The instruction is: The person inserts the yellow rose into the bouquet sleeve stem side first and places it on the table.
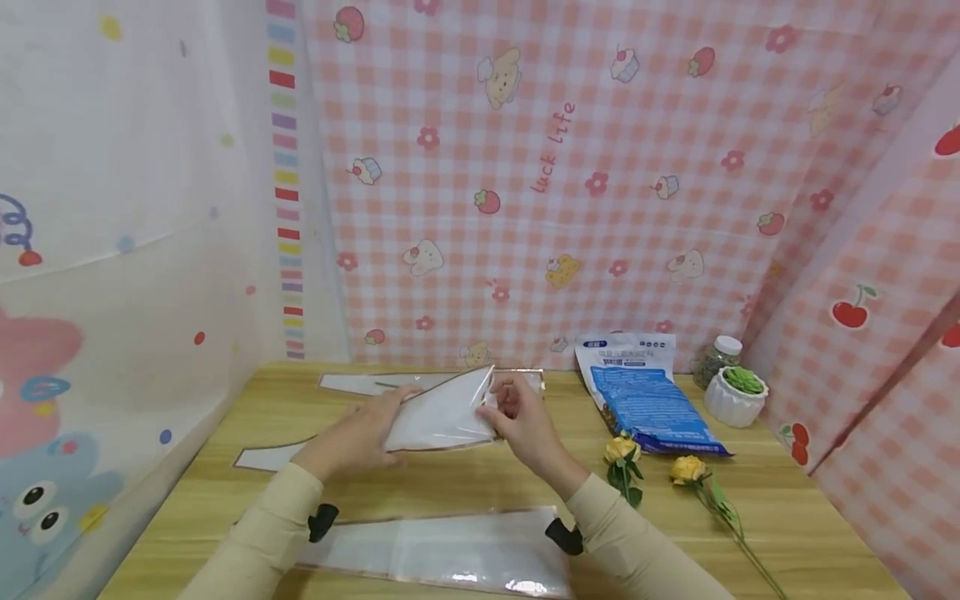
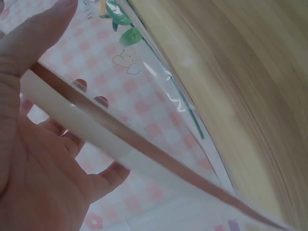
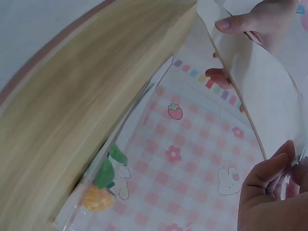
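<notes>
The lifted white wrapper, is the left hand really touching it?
Touching. The right wrist view shows the left hand holding the lifted white wrapper, thumb pressed on one face, fingers poking out from behind.

"luck life" on checked curtain [image 1: 555, 229], pouch [image 1: 652, 402] print illegible

You wear long cream-beige sleeves, plain and close-fitting: the left sleeve [image 1: 258, 533] comes in at the lower left of the head view, the right sleeve [image 1: 637, 546] at the lower right. The fabric creases softly along both forearms, and each cuff ends around the wrist, leaving your left hand [image 1: 352, 437] and right hand [image 1: 531, 425] bare. A small, rounded black wrist camera [image 1: 323, 522] juts inward beside your left cuff; its matching black counterpart [image 1: 564, 537] sits beside the right one.
</notes>
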Available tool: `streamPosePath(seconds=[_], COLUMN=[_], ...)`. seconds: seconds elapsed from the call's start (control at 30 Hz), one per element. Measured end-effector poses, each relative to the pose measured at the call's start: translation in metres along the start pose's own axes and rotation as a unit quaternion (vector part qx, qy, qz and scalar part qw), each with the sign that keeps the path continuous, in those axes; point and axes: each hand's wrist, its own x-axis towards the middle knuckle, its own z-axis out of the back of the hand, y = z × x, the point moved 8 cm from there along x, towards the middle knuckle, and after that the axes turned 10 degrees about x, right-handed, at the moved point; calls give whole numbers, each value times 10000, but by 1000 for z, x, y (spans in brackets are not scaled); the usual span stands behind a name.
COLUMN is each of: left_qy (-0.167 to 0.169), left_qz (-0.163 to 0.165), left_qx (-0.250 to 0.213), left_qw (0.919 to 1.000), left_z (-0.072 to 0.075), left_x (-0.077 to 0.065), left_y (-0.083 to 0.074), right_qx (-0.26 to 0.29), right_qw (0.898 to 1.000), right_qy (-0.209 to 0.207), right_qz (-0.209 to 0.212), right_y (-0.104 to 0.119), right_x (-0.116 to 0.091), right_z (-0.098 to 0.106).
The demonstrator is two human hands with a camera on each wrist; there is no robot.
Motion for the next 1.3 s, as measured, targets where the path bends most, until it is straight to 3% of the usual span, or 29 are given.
streamPosePath(seconds=[0.17, 0.33, 0.4, 0.53, 0.63, 0.83, 0.97, 1.1, 1.3], left_qy=[-79, -169, -230, -303, -241, -105, -138, -404, -651], left_qz=[-60, -128, -212, -393, -369, -135, -167, -494, -948], left_qx=[-115, 6, 79, 138, 221, 539, 648, 483, 299], left_qw=[9999, 9998, 9995, 9987, 9988, 9984, 9977, 9968, 9929], left_z=[1, 2, 2, 1, 0, 0, 1, 2, 4], left_x=[0, -1, -1, -2, -3, -3, -2, 3, 10], left_y=[-2, -5, -6, -9, -9, -10, -12, -18, -33], right_qx=[-121, 149, 645, 1733, 1969, 932, 1037, 1222, 569], right_qw=[9985, 9923, 9845, 9563, 9452, 9662, 9667, 9666, 9750], right_qy=[-147, 363, 748, 1369, 1615, 1756, 1714, 1640, 1658], right_qz=[-517, -1176, -1449, -1917, -2041, -1641, -1594, -1546, -1368], right_y=[-11, -24, -28, -32, -33, -32, -32, -31, -32], right_x=[-3, -6, -9, -15, -17, -14, -15, -15, -16], right_z=[6, 7, 5, 3, 3, 2, -3, -5, -3])
